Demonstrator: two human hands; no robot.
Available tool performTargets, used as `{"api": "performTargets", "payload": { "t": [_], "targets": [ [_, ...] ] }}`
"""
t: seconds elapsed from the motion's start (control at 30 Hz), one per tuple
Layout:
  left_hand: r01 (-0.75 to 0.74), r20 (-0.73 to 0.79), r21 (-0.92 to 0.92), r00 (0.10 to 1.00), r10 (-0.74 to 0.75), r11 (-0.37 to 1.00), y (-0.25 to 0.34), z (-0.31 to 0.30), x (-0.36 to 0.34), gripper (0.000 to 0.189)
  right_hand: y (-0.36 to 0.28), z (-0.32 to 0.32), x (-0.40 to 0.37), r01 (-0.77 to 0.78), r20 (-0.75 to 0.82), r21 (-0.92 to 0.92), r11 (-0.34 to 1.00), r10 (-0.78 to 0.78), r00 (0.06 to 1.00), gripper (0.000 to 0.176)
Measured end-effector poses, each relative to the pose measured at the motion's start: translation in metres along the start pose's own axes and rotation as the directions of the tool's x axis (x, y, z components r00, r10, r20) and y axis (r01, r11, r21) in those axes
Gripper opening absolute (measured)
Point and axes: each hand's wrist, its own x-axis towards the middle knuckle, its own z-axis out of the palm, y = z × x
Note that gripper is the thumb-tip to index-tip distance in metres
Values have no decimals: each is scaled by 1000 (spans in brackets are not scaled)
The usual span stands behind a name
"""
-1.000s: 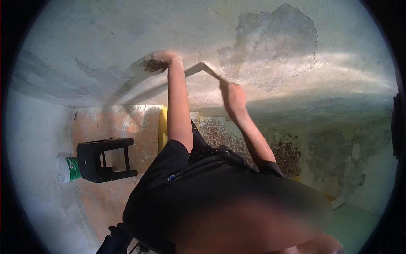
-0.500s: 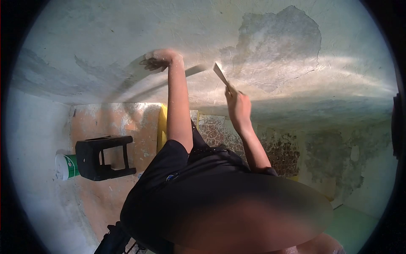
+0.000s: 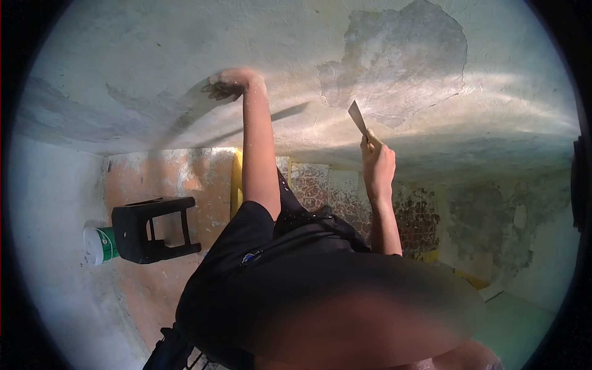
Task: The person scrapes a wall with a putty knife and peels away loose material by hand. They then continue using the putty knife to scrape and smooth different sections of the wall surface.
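Peeling plaster (image 3: 401,55) overhead; left hand (image 3: 228,83) pressed flat, arm straight; right hand (image 3: 377,161) grip closed around scraper (image 3: 358,118).

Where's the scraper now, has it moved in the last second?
Yes. The scraper in the right hand has shifted right in the view, away from the left hand, to the lower edge of the bare patch.
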Motion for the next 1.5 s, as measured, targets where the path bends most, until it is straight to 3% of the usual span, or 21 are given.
{"api": "performTargets", "payload": {
  "t": [0.03,0.13,0.23,0.3,0.37,0.43,0.5,0.67,0.73,0.83,0.87,0.9,0.93,1.0,1.03,1.1,1.17,1.3,1.37,1.43,1.5],
  "targets": [
    [8,26,-3,1000,-8,1000,-3,0,-1,67,3,5,3,-47,49,38,998,45,998,26],
    [-107,-133,54,985,113,993,-23,18,-19,58,14,77,32,231,81,35,972,-233,969,36],
    [-74,-143,19,987,76,997,-15,12,-13,59,-16,53,11,208,93,37,977,-210,973,29],
    [-45,-143,-6,989,43,999,-5,12,-7,60,-5,22,1,17,161,-14,1000,-15,987,27],
    [-27,-136,-23,990,23,999,-11,14,-10,61,6,7,-2,-91,65,-59,994,95,993,23],
    [-72,-140,-172,989,48,982,-25,16,-24,58,11,26,8,51,56,-94,994,-46,997,25],
    [-80,-130,-156,990,59,985,-16,20,-21,57,11,75,28,191,52,-159,969,-185,981,29],
    [-106,-62,-68,993,102,992,0,-2,3,60,6,41,-6,122,83,-7,992,-121,989,26],
    [124,-55,-177,989,-135,976,22,-15,28,61,21,33,-10,3,61,-11,1000,-2,998,27],
    [442,2,-306,886,-464,843,86,-32,89,63,16,70,8,80,20,-32,996,-80,997,29],
    [531,24,-337,831,-556,778,120,-47,114,64,13,72,10,97,140,-173,980,-73,987,30],
    [611,58,-379,765,-641,695,96,-48,93,64,8,73,11,-14,229,-22,1000,19,973,27],
    [682,92,-410,691,-717,605,74,-41,67,65,2,70,9,56,143,-26,998,-52,988,27],
    [210,-37,-95,976,-215,973,26,1,12,64,3,54,-1,86,67,-42,995,-83,994,27],
    [-75,-23,67,997,76,995,-7,6,-12,64,7,40,-1,66,67,-43,997,-63,996,27],
    [-39,-62,-66,997,35,997,-13,10,-23,63,14,32,-1,-10,42,-90,996,14,999,29],
    [-10,-91,-190,996,-7,982,-19,12,-20,61,24,62,15,-69,156,-96,993,83,984,29],
    [-20,-39,54,999,22,998,4,-4,13,66,46,77,25,80,98,-219,973,-60,993,28],
    [-17,-33,141,999,22,990,12,2,13,67,37,49,1,52,95,-77,996,-44,994,27],
    [-14,-23,432,999,27,902,3,1,14,67,35,35,3,-71,85,-50,996,75,994,25],
    [-19,-6,690,999,33,724,0,6,14,68,29,58,19,-50,164,-4,999,50,985,29]
  ]
}}
